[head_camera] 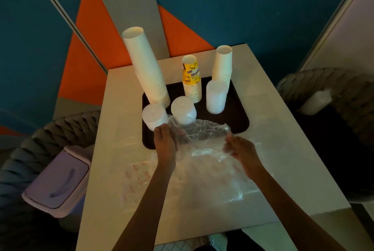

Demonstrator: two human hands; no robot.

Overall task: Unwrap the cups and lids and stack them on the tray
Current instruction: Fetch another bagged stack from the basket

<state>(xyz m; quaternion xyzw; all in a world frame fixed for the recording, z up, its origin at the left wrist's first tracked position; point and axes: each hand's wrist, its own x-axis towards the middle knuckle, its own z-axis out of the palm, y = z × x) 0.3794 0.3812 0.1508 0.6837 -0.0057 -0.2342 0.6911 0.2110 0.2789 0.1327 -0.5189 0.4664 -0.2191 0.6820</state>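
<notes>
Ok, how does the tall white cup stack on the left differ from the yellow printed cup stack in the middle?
The tall white cup stack is plain and clearly taller; the yellow cup stack is printed and much shorter. The white one looks tilted leftward in this view, the yellow one close to upright. Both stand mouth down on the dark tray.

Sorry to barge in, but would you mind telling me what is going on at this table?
A person holds a crumpled clear plastic wrap with both the left hand and the right hand, over the near edge of the dark tray. On the tray stand three cup stacks, two white and one yellow printed, and three lid stacks, all apparently unwrapped. More loose plastic lies on the table.
</notes>
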